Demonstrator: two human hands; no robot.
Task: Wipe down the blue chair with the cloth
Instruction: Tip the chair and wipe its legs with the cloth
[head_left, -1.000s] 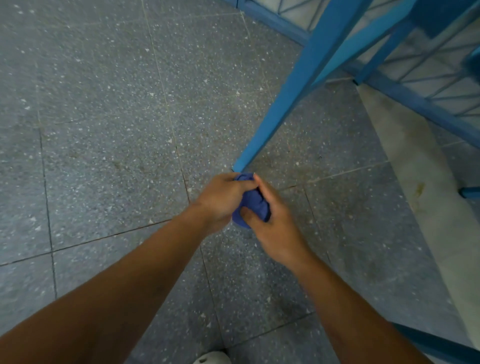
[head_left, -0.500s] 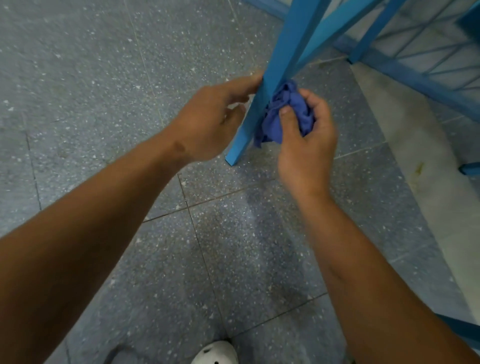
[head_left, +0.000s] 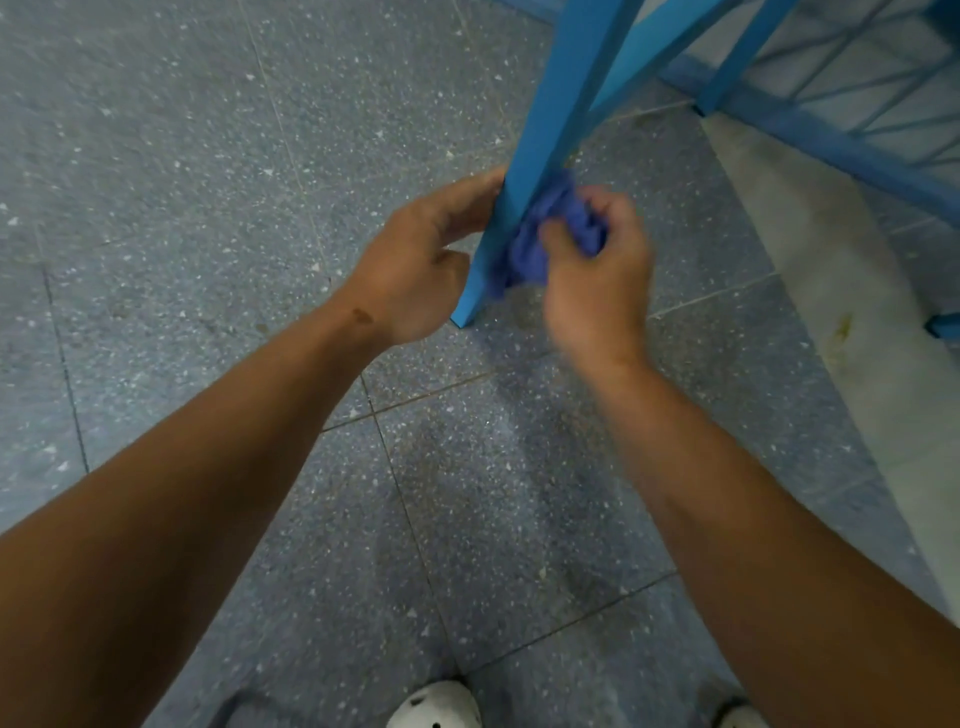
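Wiping: a person rubs the lower part of a blue chair leg (head_left: 511, 208), centre of the frame, with a bunched blue cloth (head_left: 540, 244).
Right hand: the right hand (head_left: 597, 265) has its fingers and thumb curled round the cloth, pressing it to the right face of the leg; motion blur hides the finer detail.
Left hand: the left hand (head_left: 421, 265) braces the leg from the left, fingertips on its edge, fingers loosely bent and holding nothing.
Change: a second ago both hands clutched the cloth at the leg's foot; half a second ago the wad sat higher up the leg; now it lies lower again, near the foot.
Meaning: the leg appears to be getting up-and-down strokes, with the other chair legs (head_left: 727, 57) in the upper right probably yet to come.
Floor: speckled grey tiles (head_left: 208, 156); white shoes (head_left: 436, 706) at the bottom edge.
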